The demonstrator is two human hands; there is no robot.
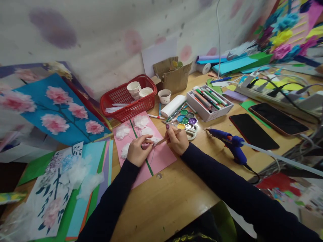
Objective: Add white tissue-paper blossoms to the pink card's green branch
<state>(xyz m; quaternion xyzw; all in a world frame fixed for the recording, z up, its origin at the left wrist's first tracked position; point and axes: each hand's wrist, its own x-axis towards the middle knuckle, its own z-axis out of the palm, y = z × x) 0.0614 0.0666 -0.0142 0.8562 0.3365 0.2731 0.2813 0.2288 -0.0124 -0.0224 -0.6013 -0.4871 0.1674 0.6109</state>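
A pink sheet (162,155) lies on the table, with a dark green painted stem (148,167) and several white fluffy blossoms (141,121) on it. In my right hand (177,139) is a thin brown brush (164,139), its tip pointing left over a blossom at the sheet's right side. My left hand (139,150) rests on the middle of the sheet, fingers bent close to the brush tip; whether they pinch anything is too small to make out.
Behind the sheet stand a red basket (121,112) with paper cups, a cup (165,96) and a marker box (210,114). A paint palette (188,119), glue gun (228,139) and two phones (253,131) lie to the right. Coloured papers (97,168) and a blue flower picture (64,111) are left.
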